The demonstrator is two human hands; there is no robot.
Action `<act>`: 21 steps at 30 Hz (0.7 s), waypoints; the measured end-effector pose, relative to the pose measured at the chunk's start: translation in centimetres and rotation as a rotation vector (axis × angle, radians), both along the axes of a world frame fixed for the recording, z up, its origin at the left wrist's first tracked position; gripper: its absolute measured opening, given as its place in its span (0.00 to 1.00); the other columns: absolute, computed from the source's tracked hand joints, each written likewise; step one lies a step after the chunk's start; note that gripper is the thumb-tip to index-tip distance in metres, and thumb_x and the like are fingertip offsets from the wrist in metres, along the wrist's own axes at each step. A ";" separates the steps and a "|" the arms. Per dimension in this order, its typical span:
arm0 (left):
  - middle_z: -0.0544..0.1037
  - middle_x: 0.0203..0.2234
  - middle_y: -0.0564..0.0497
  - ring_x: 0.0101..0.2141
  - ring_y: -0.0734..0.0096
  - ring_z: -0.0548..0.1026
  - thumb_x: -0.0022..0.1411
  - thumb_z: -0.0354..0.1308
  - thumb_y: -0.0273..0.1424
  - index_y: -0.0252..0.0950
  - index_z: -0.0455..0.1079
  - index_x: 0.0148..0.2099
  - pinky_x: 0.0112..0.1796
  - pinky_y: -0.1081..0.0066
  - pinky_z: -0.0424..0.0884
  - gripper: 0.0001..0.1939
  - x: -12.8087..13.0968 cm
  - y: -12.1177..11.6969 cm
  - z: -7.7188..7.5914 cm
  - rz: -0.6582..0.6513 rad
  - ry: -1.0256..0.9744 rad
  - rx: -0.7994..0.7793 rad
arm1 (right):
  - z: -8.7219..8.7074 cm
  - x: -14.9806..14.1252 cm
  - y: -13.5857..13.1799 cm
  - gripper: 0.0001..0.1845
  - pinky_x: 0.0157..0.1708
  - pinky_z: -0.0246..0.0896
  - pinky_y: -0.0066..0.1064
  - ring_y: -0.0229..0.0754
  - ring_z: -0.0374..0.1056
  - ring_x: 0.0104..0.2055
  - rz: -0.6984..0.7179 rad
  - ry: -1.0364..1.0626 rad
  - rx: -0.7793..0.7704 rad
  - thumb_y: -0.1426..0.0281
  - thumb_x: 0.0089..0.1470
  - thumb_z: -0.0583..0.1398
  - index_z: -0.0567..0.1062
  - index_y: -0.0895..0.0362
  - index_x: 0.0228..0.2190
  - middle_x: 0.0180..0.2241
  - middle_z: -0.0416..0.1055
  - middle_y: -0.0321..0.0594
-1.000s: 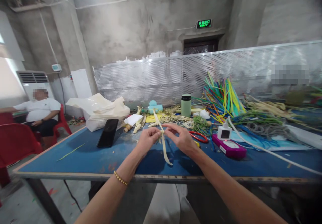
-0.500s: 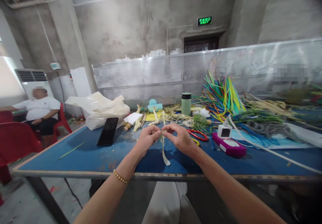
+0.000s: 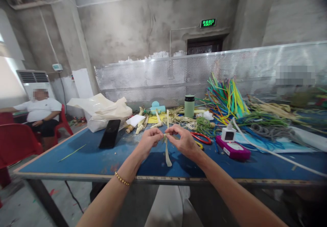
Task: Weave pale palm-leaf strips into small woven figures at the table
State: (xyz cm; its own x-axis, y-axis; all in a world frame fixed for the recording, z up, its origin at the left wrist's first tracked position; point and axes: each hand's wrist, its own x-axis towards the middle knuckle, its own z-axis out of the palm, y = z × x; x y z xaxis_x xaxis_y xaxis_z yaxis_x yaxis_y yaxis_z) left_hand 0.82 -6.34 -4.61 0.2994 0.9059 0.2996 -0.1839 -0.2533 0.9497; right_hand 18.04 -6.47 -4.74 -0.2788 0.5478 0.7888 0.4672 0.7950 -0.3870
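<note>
Over the blue table, my left hand [image 3: 150,140] and my right hand [image 3: 182,139] meet fingertip to fingertip, both in a pinch. Between them is a pale, flat plant-fibre strip [image 3: 168,157]. One end stands up above the fingers and the other hangs down, broad and curled at its tip. Where the fingers pinch, the strip seems folded or knotted, but the fingertips hide the detail. Just right of my right hand lie red-handled scissors [image 3: 201,138], and a yellow loop [image 3: 198,144] sits beside them.
A black phone [image 3: 109,133] and a plastic bag [image 3: 102,109] lie to the left. Behind stand a green bottle [image 3: 189,107] and a bundle of coloured strips [image 3: 227,99]. At right, a white cable runs from a charger [image 3: 228,134] by a purple box [image 3: 235,151]. A person [image 3: 41,109] sits far left.
The hanging end of the strip has shifted slightly and its tip now turns more straight down. The upper end leans a little further right. Both hands keep their pinch in nearly the same place.
</note>
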 end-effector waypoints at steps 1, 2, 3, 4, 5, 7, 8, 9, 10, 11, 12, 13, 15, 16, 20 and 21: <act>0.55 0.12 0.62 0.14 0.86 0.48 0.44 0.65 0.36 0.33 0.63 0.24 0.18 0.75 0.40 0.15 0.0 0.1 0.0 0.001 0.002 0.001 | 0.0 0.0 0.0 0.05 0.35 0.61 0.31 0.39 0.65 0.31 -0.004 0.003 0.002 0.72 0.52 0.59 0.73 0.58 0.33 0.29 0.70 0.39; 0.55 0.12 0.61 0.14 0.86 0.48 0.44 0.65 0.36 0.33 0.63 0.24 0.18 0.75 0.40 0.15 -0.1 0.1 -0.1 0.000 0.006 0.001 | 0.0 0.0 0.0 0.04 0.35 0.61 0.31 0.39 0.65 0.31 -0.004 0.006 0.003 0.72 0.51 0.59 0.73 0.58 0.32 0.29 0.70 0.39; 0.56 0.12 0.61 0.14 0.86 0.48 0.45 0.65 0.35 0.33 0.63 0.25 0.18 0.75 0.40 0.14 -0.1 0.2 -0.1 -0.001 0.013 0.001 | 0.0 0.0 0.0 0.04 0.35 0.61 0.31 0.39 0.66 0.31 -0.003 0.010 0.002 0.72 0.51 0.59 0.73 0.58 0.32 0.29 0.70 0.39; 0.56 0.12 0.61 0.14 0.86 0.48 0.45 0.64 0.35 0.33 0.63 0.25 0.18 0.76 0.41 0.14 -0.1 0.3 -0.2 -0.004 0.024 0.003 | 0.1 0.1 -0.1 0.04 0.35 0.61 0.31 0.39 0.66 0.32 0.002 0.014 -0.001 0.72 0.52 0.59 0.73 0.58 0.32 0.30 0.70 0.38; 0.56 0.12 0.61 0.14 0.85 0.49 0.46 0.64 0.36 0.33 0.63 0.25 0.18 0.76 0.41 0.14 -0.1 0.3 -0.3 -0.004 0.039 0.013 | 0.1 0.1 -0.1 0.04 0.35 0.62 0.30 0.38 0.66 0.32 0.008 0.017 -0.005 0.72 0.52 0.59 0.73 0.58 0.32 0.30 0.70 0.38; 0.57 0.13 0.60 0.15 0.85 0.52 0.47 0.63 0.36 0.33 0.63 0.25 0.18 0.77 0.45 0.14 0.0 0.4 -0.5 0.027 0.089 0.065 | 0.1 0.1 -0.1 0.04 0.35 0.62 0.30 0.38 0.66 0.32 0.016 0.022 -0.010 0.72 0.52 0.59 0.73 0.57 0.32 0.30 0.70 0.38; 0.59 0.13 0.60 0.15 0.84 0.55 0.48 0.63 0.36 0.33 0.63 0.26 0.19 0.77 0.47 0.14 0.1 0.4 -0.6 0.060 0.120 0.097 | 0.2 0.1 -0.1 0.04 0.35 0.62 0.29 0.38 0.66 0.32 0.014 0.024 -0.010 0.72 0.52 0.59 0.73 0.58 0.32 0.30 0.70 0.38; 0.61 0.13 0.59 0.15 0.83 0.58 0.49 0.63 0.37 0.33 0.64 0.26 0.19 0.77 0.50 0.14 0.2 0.4 -0.6 0.094 0.151 0.123 | 0.2 0.1 -0.1 0.04 0.35 0.62 0.29 0.38 0.66 0.31 0.010 0.022 -0.009 0.72 0.52 0.59 0.73 0.58 0.32 0.29 0.70 0.38; 0.63 0.13 0.58 0.16 0.81 0.60 0.49 0.62 0.37 0.33 0.64 0.28 0.19 0.77 0.53 0.14 0.3 0.3 -0.7 0.117 0.176 0.136 | 0.2 0.1 -0.1 0.04 0.35 0.62 0.30 0.38 0.66 0.31 0.006 0.019 -0.006 0.72 0.51 0.59 0.73 0.58 0.32 0.29 0.70 0.38; 0.65 0.14 0.57 0.16 0.79 0.63 0.50 0.62 0.38 0.33 0.65 0.30 0.20 0.77 0.55 0.14 0.4 0.2 -0.7 0.123 0.187 0.134 | 0.2 0.1 -0.1 0.04 0.35 0.62 0.30 0.38 0.66 0.31 0.002 0.014 -0.006 0.72 0.51 0.59 0.73 0.58 0.32 0.30 0.70 0.38; 0.67 0.15 0.56 0.16 0.78 0.65 0.51 0.62 0.39 0.33 0.66 0.34 0.20 0.76 0.57 0.15 0.5 0.1 -0.7 0.110 0.185 0.124 | 0.1 0.0 -0.1 0.04 0.35 0.62 0.30 0.38 0.66 0.31 0.001 0.008 -0.008 0.72 0.52 0.59 0.73 0.57 0.32 0.30 0.70 0.38; 0.69 0.17 0.56 0.16 0.76 0.66 0.51 0.62 0.39 0.33 0.66 0.38 0.19 0.76 0.57 0.17 0.5 -0.1 -0.7 0.082 0.167 0.115 | 0.1 0.0 -0.1 0.04 0.35 0.62 0.30 0.38 0.66 0.32 0.001 0.004 -0.011 0.72 0.52 0.59 0.73 0.57 0.32 0.30 0.71 0.38; 0.71 0.20 0.55 0.16 0.76 0.67 0.52 0.62 0.40 0.33 0.66 0.45 0.19 0.76 0.57 0.21 0.5 -0.3 -0.6 0.011 0.131 0.112 | 0.1 0.0 -0.1 0.04 0.36 0.62 0.30 0.39 0.67 0.32 0.000 0.003 -0.016 0.73 0.51 0.59 0.73 0.57 0.32 0.30 0.71 0.38; 0.70 0.20 0.55 0.16 0.77 0.66 0.52 0.62 0.39 0.32 0.67 0.46 0.19 0.76 0.55 0.22 0.4 -0.3 -0.6 -0.019 0.124 0.115 | 0.1 0.0 -0.2 0.04 0.36 0.62 0.30 0.38 0.67 0.32 -0.002 0.008 -0.017 0.73 0.51 0.59 0.73 0.57 0.32 0.30 0.71 0.38; 0.64 0.17 0.56 0.16 0.85 0.56 0.52 0.63 0.39 0.28 0.73 0.37 0.19 0.76 0.47 0.18 0.3 -0.1 -0.7 -0.073 0.076 0.086 | 0.3 -0.1 -0.4 0.03 0.34 0.62 0.29 0.38 0.66 0.30 -0.004 0.047 -0.034 0.72 0.51 0.59 0.73 0.58 0.30 0.29 0.70 0.38; 0.63 0.17 0.56 0.17 0.85 0.55 0.51 0.64 0.40 0.29 0.73 0.36 0.20 0.76 0.46 0.18 0.3 0.0 -0.7 -0.069 0.048 0.071 | 0.3 -0.1 -0.4 0.03 0.33 0.62 0.29 0.37 0.66 0.30 0.001 0.055 -0.046 0.72 0.51 0.58 0.73 0.58 0.30 0.29 0.70 0.38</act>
